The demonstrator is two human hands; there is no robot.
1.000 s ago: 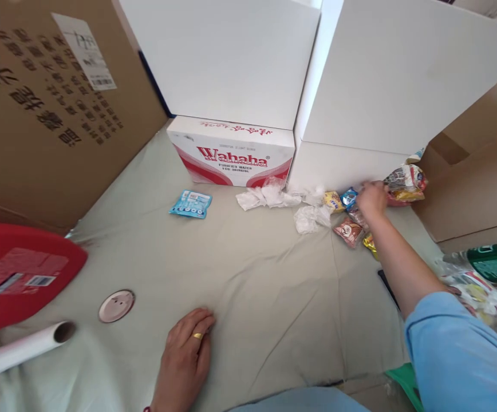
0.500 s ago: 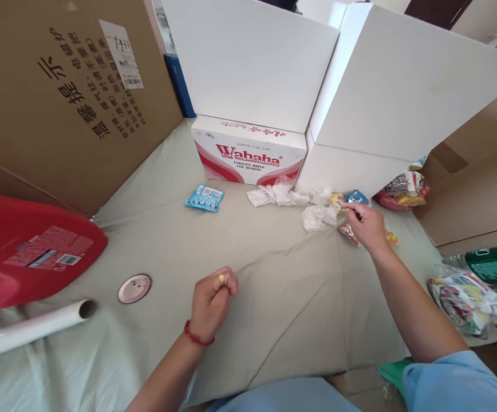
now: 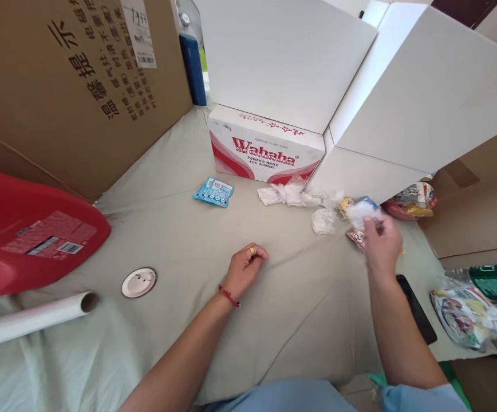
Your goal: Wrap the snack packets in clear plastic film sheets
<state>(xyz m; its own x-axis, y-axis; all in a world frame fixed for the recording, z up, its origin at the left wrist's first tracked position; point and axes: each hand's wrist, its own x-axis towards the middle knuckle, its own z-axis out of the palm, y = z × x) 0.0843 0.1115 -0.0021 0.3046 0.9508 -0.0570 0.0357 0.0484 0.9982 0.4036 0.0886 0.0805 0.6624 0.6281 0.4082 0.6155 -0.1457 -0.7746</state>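
My right hand (image 3: 383, 243) pinches a crumpled white wad (image 3: 362, 214), blurred by motion; whether it is tissue or thin plastic I cannot tell. Just behind and below it lie a yellow packet (image 3: 344, 207), a blue packet (image 3: 369, 201), partly covered, and a brown-and-white packet (image 3: 355, 238). To the left rests another crumpled whitish wad (image 3: 323, 221), with a longer white crumpled strip (image 3: 289, 194) against the Wahaha carton (image 3: 268, 151). My left hand (image 3: 246, 269), wearing a ring and red bracelet, is closed over the cloth, with nothing visible in it.
A light-blue packet (image 3: 214, 191) lies left of centre. Nearer me are a round pin-back badge (image 3: 139, 282), a white tube (image 3: 38, 317) and a red jug (image 3: 34, 240). A black phone (image 3: 418, 312) and bagged packets (image 3: 463, 315) lie right. White boxes (image 3: 420, 86) stand behind.
My right hand has lifted a white wad from among the packets and drawn it slightly right. My left hand has shifted right and forward. The phone has come into view beside my right forearm.
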